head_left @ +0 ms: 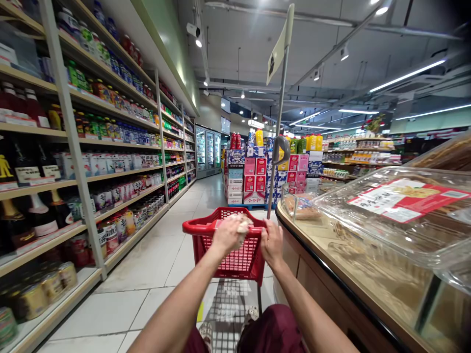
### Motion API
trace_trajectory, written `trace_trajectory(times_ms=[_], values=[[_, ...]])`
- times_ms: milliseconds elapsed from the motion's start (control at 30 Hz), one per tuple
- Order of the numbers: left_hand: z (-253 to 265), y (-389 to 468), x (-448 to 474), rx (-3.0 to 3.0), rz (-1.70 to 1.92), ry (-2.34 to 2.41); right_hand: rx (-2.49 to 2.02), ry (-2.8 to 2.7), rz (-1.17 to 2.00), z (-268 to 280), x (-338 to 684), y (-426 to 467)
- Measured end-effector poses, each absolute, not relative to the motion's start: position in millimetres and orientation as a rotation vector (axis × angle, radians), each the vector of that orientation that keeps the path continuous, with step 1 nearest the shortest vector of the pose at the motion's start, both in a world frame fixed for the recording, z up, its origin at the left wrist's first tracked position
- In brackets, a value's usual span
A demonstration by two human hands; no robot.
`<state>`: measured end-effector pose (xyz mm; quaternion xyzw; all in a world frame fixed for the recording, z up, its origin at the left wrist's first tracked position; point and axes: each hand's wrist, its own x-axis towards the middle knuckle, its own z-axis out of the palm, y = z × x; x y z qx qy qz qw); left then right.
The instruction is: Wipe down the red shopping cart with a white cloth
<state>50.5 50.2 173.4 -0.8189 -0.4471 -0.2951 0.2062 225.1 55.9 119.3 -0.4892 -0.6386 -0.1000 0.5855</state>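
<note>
A red plastic shopping cart (239, 264) stands right in front of me, with a mesh basket and a red handle rim (200, 226). My left hand (227, 235) is closed at the middle of the handle, around a crumpled pale cloth or tissue (244, 225). At the handle's right end, my right hand (272, 241) has its fingers wrapped over the bar. From the cart's right side rises a tall metal pole (281, 98) with a small sign on top and a grey hook partway up.
Shelves (121, 139) of bottles, cans and cartons line the left side. A display counter (312, 289) with clear plastic food boxes (390, 230) is close on the right. Stacked drink cases (253, 181) stand ahead, beyond the tiled floor (162, 274). Glass-door fridges (208, 149) are farther back.
</note>
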Motion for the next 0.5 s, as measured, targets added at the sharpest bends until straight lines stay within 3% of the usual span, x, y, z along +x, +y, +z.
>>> trace_trajectory(times_ms=[133,333,500], values=[[181,50,33,-2.165,-0.881,-1.381,-1.211,-1.41,-0.245,121,238,58],[170,52,67,-2.287,-0.836,-1.219,-1.075,-1.57,-0.272,129,212,55],[173,51,36,-2.126,-0.89,-1.448,-1.183,-1.517,-0.265,125,221,60]])
